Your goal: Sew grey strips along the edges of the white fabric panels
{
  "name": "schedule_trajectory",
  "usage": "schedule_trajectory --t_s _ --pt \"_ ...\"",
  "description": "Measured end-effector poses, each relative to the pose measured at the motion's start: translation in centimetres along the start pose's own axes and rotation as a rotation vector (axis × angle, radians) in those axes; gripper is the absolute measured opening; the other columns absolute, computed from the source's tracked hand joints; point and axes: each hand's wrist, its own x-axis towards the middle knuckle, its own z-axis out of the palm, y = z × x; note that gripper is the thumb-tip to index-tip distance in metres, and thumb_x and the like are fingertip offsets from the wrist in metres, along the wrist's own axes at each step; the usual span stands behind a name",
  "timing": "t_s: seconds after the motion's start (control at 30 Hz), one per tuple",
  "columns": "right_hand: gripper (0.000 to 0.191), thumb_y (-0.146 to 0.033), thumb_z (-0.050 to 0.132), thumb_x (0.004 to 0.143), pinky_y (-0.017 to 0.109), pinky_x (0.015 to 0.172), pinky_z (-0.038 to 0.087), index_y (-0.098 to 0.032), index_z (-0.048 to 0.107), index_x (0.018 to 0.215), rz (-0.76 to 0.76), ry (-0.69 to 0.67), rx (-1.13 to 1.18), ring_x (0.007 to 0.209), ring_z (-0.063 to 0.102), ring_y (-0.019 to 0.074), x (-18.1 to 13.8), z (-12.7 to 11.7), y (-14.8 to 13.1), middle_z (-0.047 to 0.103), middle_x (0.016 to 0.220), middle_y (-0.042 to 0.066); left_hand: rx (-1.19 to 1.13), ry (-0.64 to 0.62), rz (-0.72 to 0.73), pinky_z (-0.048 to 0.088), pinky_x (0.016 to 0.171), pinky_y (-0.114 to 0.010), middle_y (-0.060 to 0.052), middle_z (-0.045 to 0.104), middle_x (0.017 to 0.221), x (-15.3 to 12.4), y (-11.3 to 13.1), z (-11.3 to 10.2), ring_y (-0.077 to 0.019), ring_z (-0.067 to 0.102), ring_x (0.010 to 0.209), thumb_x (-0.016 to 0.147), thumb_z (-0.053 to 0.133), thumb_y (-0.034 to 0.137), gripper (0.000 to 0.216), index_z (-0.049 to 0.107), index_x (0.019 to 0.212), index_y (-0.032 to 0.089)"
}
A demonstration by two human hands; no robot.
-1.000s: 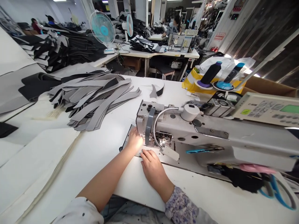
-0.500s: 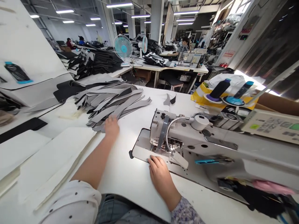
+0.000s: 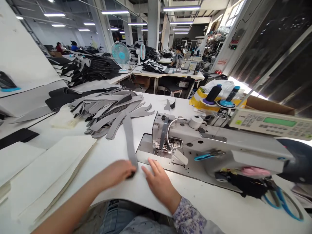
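My left hand (image 3: 122, 171) is closed on the near end of a grey fabric strip (image 3: 130, 139), whose dark underside shows at the fingers. The strip's far end still overlaps the heap of grey strips (image 3: 107, 109) on the white table. Just to the right, my right hand (image 3: 157, 180) lies with fingers spread at the near edge of the sewing machine's bed plate (image 3: 143, 156), holding nothing. The sewing machine (image 3: 168, 130) stands beyond that hand, its needle area partly hidden by the bendy lamp.
White sheets (image 3: 56, 162) are stacked at the left. Blue-handled scissors (image 3: 282, 204) and a dark cloth bundle lie at the right. Thread cones (image 3: 213, 94) stand behind the machine near a control panel (image 3: 273, 122). One loose strip (image 3: 170, 104) lies past the machine head. People sit at farther tables.
My left hand has come from the heap toward me, drawing one grey strip out. My right hand has shifted slightly left and its fingers have spread. The view has turned a little right.
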Motion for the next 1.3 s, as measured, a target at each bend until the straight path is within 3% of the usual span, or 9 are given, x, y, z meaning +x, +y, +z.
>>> schedule_trajectory --t_s 0.1,0.13,0.17,0.2,0.3,0.33,0.4,0.57,1.3 --pt "0.034 -0.018 0.062 0.09 0.049 0.109 0.038 -0.028 0.063 0.122 -0.167 -0.088 0.073 0.136 0.039 0.0291 0.6 -0.1 -0.9 0.049 0.143 0.007 -0.527 -0.487 0.28 0.05 0.075 -0.019 0.006 0.075 0.091 -3.1 4.0 1.6 -0.0116 0.067 0.082 0.085 0.059 0.026 0.028 0.071 0.106 0.041" --pt "0.028 -0.019 0.061 0.092 0.048 0.11 0.038 -0.028 0.064 0.119 -0.19 -0.114 0.099 0.133 0.042 0.0278 0.7 -0.1 -1.0 0.054 0.138 0.005 -0.637 -0.576 0.297 0.05 0.073 -0.019 0.006 0.075 0.091 -3.5 4.6 2.0 -0.0125 0.067 0.08 0.085 0.059 0.031 0.027 0.071 0.108 0.04" --pt "0.024 -0.019 0.06 0.093 0.046 0.11 0.039 -0.026 0.066 0.115 -0.194 -0.131 0.118 0.131 0.045 0.0266 0.6 0.0 -1.1 0.058 0.133 0.004 -0.671 -0.575 0.244 0.05 0.07 -0.021 0.005 0.074 0.088 -3.4 5.0 2.4 -0.0135 0.066 0.077 0.086 0.057 0.036 0.024 0.073 0.105 0.036" --pt "0.021 -0.019 0.059 0.093 0.044 0.11 0.039 -0.023 0.066 0.112 -0.179 -0.14 0.13 0.128 0.047 0.0255 0.4 0.0 -1.1 0.061 0.128 0.004 -0.636 -0.487 0.132 0.05 0.067 -0.023 0.003 0.074 0.085 -2.9 4.9 2.8 -0.0147 0.065 0.074 0.089 0.052 0.038 0.026 0.074 0.1 0.032" --pt "0.018 -0.016 0.057 0.094 0.043 0.111 0.038 -0.018 0.066 0.108 -0.099 -0.135 0.133 0.126 0.05 0.0238 -1.5 -0.1 -1.0 0.063 0.124 0.008 -0.266 0.058 -0.252 0.051 0.08 -0.033 -0.005 0.072 0.097 0.3 3.7 5.3 -0.0204 0.065 0.087 0.095 0.037 0.033 0.037 0.072 0.098 0.023" --pt "0.017 -0.015 0.057 0.094 0.042 0.111 0.039 -0.017 0.066 0.108 -0.074 -0.13 0.128 0.126 0.05 0.0235 -2.3 -0.2 -1.0 0.063 0.124 0.008 -0.137 0.199 -0.294 0.049 0.088 -0.037 -0.008 0.07 0.108 1.6 3.2 6.3 -0.0233 0.063 0.099 0.094 0.038 0.032 0.034 0.069 0.105 0.021" --pt "0.019 -0.014 0.057 0.093 0.042 0.11 0.041 -0.016 0.065 0.111 -0.033 -0.119 0.117 0.124 0.052 0.0235 -3.9 -0.4 -1.2 0.063 0.125 0.009 0.033 0.337 -0.272 0.042 0.101 -0.046 -0.011 0.062 0.127 3.8 2.7 8.4 -0.0281 0.055 0.118 0.091 0.045 0.03 0.035 0.063 0.12 0.02" --pt "0.02 -0.013 0.059 0.091 0.041 0.11 0.041 -0.015 0.065 0.11 0.027 -0.124 0.09 0.123 0.054 0.0227 -5.8 -0.9 -1.8 0.064 0.123 0.009 0.122 0.36 -0.156 0.041 0.104 -0.046 -0.011 0.06 0.129 6.2 3.5 10.6 -0.0281 0.053 0.119 0.089 0.048 0.026 0.036 0.061 0.122 0.02" --pt "0.018 -0.011 0.06 0.089 0.042 0.107 0.044 -0.015 0.065 0.105 0.025 -0.081 0.171 0.118 0.055 0.0241 -3.9 -0.5 -0.8 0.065 0.119 0.009 0.159 0.343 -0.152 0.044 0.1 -0.043 -0.008 0.061 0.125 7.7 3.1 9.9 -0.0264 0.055 0.112 0.086 0.05 0.02 0.039 0.063 0.122 0.023"
